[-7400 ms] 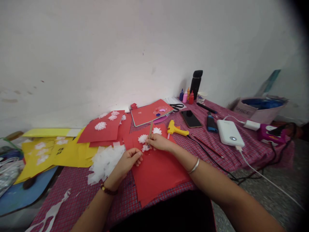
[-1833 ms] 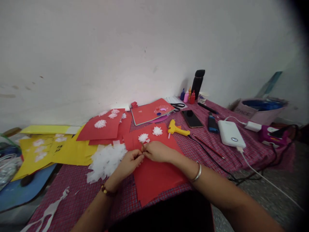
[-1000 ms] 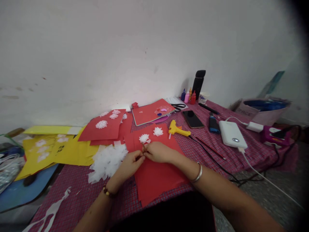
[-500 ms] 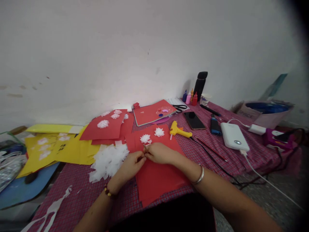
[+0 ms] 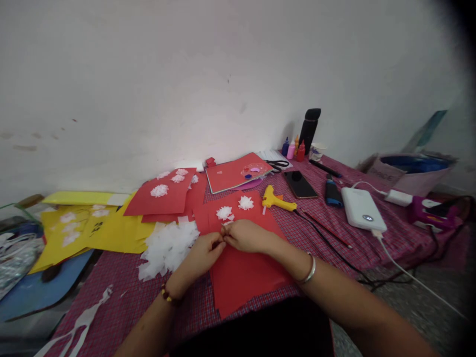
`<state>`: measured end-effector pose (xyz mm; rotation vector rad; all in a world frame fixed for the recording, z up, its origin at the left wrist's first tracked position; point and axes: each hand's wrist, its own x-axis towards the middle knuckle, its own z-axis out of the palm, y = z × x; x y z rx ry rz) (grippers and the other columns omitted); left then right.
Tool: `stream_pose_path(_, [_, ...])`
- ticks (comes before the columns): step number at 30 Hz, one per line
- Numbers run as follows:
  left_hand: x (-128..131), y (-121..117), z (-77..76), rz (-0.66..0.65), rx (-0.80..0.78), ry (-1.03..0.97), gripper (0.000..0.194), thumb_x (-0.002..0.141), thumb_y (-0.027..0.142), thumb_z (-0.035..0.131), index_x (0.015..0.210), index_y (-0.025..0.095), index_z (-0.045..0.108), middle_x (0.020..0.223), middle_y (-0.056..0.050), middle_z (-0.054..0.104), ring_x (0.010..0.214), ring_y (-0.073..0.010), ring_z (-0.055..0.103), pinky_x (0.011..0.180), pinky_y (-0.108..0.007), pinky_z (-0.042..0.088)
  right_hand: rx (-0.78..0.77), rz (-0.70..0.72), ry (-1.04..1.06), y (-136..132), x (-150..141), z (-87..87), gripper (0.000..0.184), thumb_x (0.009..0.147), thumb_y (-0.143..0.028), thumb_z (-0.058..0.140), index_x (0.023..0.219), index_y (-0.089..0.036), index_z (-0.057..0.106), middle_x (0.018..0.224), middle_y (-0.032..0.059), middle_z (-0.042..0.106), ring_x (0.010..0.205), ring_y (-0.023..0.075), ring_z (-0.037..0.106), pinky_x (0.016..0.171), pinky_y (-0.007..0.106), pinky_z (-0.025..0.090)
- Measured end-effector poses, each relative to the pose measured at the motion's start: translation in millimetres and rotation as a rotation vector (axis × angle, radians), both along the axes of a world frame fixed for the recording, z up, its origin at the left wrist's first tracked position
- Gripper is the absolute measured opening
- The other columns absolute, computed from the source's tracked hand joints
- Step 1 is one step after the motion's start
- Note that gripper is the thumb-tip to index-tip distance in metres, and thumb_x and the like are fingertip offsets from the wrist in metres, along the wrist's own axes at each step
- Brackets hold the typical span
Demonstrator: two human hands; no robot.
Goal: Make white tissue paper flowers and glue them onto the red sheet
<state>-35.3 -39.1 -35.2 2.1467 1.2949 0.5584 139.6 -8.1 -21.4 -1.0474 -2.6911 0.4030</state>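
Over a stack of red paper sheets (image 5: pixel 253 277), my left hand (image 5: pixel 204 253) and my right hand (image 5: pixel 245 235) meet with their fingertips pinched together. A pale bit shows at the fingertips, but what they grip is mostly hidden. Just beyond the fingers, two white paper flowers, one on the left (image 5: pixel 224 213) and one on the right (image 5: pixel 246 202), sit on the top red sheet. To the left of my left hand lies a heap of white paper pieces (image 5: pixel 167 248). A yellow glue gun (image 5: pixel 278 199) rests by the right edge of the red sheets.
Red cards with white flowers (image 5: pixel 167 193) and yellow sheets (image 5: pixel 119 230) lie left. Behind are a red-covered book (image 5: pixel 234 173), scissors (image 5: pixel 277 164) and paint bottles (image 5: pixel 300 151). To the right are a phone (image 5: pixel 300 184), a pencil (image 5: pixel 327 229) and a white power bank (image 5: pixel 363 209) with cables.
Both hands stay pinched together at nearly the same spot. The view has shifted very slightly; nothing on the table has visibly moved.
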Motion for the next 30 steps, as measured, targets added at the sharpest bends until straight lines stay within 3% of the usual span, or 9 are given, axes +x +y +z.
stream_pose_path(30, [0.5, -0.5, -0.4, -0.01, 0.016, 0.054, 0.019, 0.084, 0.024, 0.042, 0.074, 0.016, 0.057, 0.075, -0.004, 0.063, 0.068, -0.0158, 0.055, 0.061, -0.025, 0.037, 0.042, 0.003, -0.063, -3.3, -0.4, 2.6, 0.024, 0.087, -0.02, 0.042, 0.089, -0.015, 0.065, 0.087, 0.0089, 0.07, 0.074, 0.0164, 0.062, 0.062, 0.024, 0.037])
